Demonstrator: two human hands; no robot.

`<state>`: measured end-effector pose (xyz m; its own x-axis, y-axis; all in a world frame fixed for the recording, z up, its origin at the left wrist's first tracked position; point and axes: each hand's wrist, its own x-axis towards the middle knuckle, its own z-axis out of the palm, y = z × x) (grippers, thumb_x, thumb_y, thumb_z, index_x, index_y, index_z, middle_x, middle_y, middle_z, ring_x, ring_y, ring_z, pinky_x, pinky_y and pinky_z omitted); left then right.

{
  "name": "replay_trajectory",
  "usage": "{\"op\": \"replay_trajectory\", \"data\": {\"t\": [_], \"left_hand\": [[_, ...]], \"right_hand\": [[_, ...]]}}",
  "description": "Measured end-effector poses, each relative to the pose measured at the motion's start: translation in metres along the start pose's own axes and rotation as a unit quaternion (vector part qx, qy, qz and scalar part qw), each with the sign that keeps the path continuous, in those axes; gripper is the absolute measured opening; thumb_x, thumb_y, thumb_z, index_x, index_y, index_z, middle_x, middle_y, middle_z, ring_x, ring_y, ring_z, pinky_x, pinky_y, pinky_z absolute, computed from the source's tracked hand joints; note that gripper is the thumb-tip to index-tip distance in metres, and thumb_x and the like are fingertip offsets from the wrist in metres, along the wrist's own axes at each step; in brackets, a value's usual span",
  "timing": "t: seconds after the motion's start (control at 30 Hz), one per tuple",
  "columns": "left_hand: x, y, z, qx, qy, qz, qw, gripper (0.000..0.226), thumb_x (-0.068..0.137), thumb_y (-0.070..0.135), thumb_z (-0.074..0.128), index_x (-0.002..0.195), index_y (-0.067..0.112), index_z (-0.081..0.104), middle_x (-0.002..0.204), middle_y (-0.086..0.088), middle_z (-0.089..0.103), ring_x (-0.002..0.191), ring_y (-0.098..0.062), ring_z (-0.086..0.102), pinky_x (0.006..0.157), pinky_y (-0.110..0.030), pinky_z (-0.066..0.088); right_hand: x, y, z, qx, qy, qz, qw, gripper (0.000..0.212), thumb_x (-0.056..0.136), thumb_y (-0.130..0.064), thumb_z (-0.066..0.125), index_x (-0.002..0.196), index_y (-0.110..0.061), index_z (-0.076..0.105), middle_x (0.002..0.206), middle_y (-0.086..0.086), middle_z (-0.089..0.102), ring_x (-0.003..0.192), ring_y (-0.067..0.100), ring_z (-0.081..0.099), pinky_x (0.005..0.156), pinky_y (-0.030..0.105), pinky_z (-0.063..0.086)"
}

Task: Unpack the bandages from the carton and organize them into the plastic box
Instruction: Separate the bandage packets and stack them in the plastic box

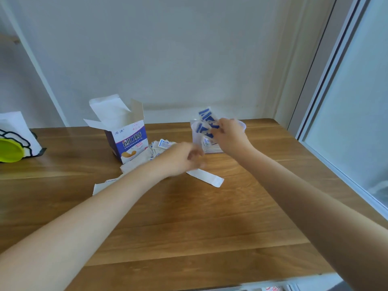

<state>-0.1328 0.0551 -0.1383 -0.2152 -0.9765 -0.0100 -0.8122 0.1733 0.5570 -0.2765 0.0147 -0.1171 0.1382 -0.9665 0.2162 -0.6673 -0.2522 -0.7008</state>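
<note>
- right hand point(228, 135) pinches a fan of blue-printed paper bandages point(206, 122) over the clear plastic box point(241, 125), 1 o'clock on the wood-grain table point(189, 217)
- left hand point(184, 158) blurred, grip can't tell, above loose wrappers point(161, 145)
- carton point(126, 139) at 11 o'clock, flaps open, purple-white card, reads "CHUANGKOUTIE"
- white paper strip point(206, 177) lies flat just beside the left hand
</note>
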Motion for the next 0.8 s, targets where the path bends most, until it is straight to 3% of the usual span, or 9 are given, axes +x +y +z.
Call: {"op": "replay_trajectory", "data": {"t": [0.07, 0.13, 0.2, 0.3, 0.4, 0.5, 0.67, 0.8], "left_hand": [[-0.003, -0.006, 0.007, 0.125, -0.075, 0.003, 0.989, 0.044, 0.088, 0.036, 0.058, 0.130, 0.024, 0.050, 0.130, 0.005, 0.052, 0.116, -0.013, 0.049, 0.092, -0.023, 0.039], [-0.004, -0.010, 0.015, 0.167, -0.069, 0.004, 0.983, 0.044, 0.089, 0.038, 0.054, 0.131, 0.026, 0.048, 0.129, 0.001, 0.048, 0.118, -0.018, 0.045, 0.092, -0.029, 0.040], [-0.002, -0.008, 0.018, 0.172, -0.041, 0.009, 0.984, 0.039, 0.090, 0.035, 0.054, 0.127, 0.026, 0.051, 0.115, -0.001, 0.050, 0.103, -0.017, 0.047, 0.078, -0.026, 0.039], [0.001, -0.001, 0.015, 0.138, -0.056, -0.016, 0.989, 0.041, 0.088, 0.026, 0.059, 0.127, 0.018, 0.051, 0.099, 0.003, 0.051, 0.086, -0.013, 0.047, 0.069, -0.022, 0.038], [0.007, 0.003, 0.012, 0.135, -0.084, -0.047, 0.986, 0.038, 0.085, 0.023, 0.064, 0.121, 0.015, 0.055, 0.111, -0.003, 0.057, 0.098, -0.019, 0.055, 0.081, -0.027, 0.044], [0.011, 0.009, 0.009, 0.168, -0.101, -0.036, 0.980, 0.028, 0.084, 0.020, 0.064, 0.111, 0.015, 0.061, 0.106, -0.002, 0.053, 0.092, -0.018, 0.051, 0.076, -0.025, 0.041], [0.016, 0.015, 0.009, 0.217, -0.122, -0.028, 0.968, 0.027, 0.084, 0.019, 0.064, 0.110, 0.012, 0.058, 0.114, -0.006, 0.055, 0.090, -0.017, 0.049, 0.073, -0.026, 0.040], [0.019, 0.014, 0.009, 0.205, -0.135, -0.042, 0.969, 0.040, 0.082, 0.020, 0.067, 0.117, 0.010, 0.049, 0.110, -0.007, 0.059, 0.100, -0.022, 0.056, 0.087, -0.033, 0.047]], "right_hand": [[-0.003, 0.007, -0.005, -0.189, 0.010, -0.106, 0.976, 0.017, 0.095, -0.010, 0.040, 0.099, -0.001, 0.054, 0.097, 0.008, 0.045, 0.080, 0.022, 0.044, 0.063, 0.029, 0.041], [-0.009, 0.018, -0.003, -0.300, -0.052, -0.145, 0.942, 0.019, 0.095, -0.008, 0.040, 0.102, -0.002, 0.056, 0.100, 0.010, 0.055, 0.072, 0.018, 0.045, 0.054, 0.025, 0.035], [-0.015, 0.032, 0.006, -0.356, -0.107, -0.154, 0.916, 0.020, 0.094, -0.010, 0.041, 0.107, -0.006, 0.055, 0.109, 0.010, 0.057, 0.083, 0.020, 0.050, 0.063, 0.028, 0.037], [-0.019, 0.046, 0.014, -0.345, -0.143, -0.167, 0.913, 0.024, 0.096, -0.014, 0.040, 0.119, -0.010, 0.047, 0.117, 0.009, 0.054, 0.103, 0.027, 0.054, 0.072, 0.032, 0.042], [-0.018, 0.046, 0.012, -0.331, -0.143, -0.164, 0.918, 0.024, 0.097, -0.013, 0.039, 0.118, -0.010, 0.049, 0.115, 0.007, 0.056, 0.102, 0.026, 0.056, 0.071, 0.030, 0.042], [-0.019, 0.043, 0.010, -0.334, -0.165, -0.140, 0.917, 0.024, 0.097, -0.012, 0.037, 0.114, -0.006, 0.053, 0.114, 0.010, 0.058, 0.097, 0.025, 0.057, 0.074, 0.032, 0.047], [-0.023, 0.041, 0.002, -0.217, -0.164, -0.076, 0.959, 0.015, 0.096, -0.009, 0.037, 0.092, -0.008, 0.051, 0.095, 0.008, 0.054, 0.077, 0.019, 0.045, 0.055, 0.020, 0.034], [-0.024, 0.042, 0.000, -0.155, -0.167, -0.036, 0.973, 0.013, 0.095, -0.010, 0.039, 0.087, -0.010, 0.049, 0.088, 0.003, 0.051, 0.069, 0.014, 0.045, 0.050, 0.016, 0.030]]}}
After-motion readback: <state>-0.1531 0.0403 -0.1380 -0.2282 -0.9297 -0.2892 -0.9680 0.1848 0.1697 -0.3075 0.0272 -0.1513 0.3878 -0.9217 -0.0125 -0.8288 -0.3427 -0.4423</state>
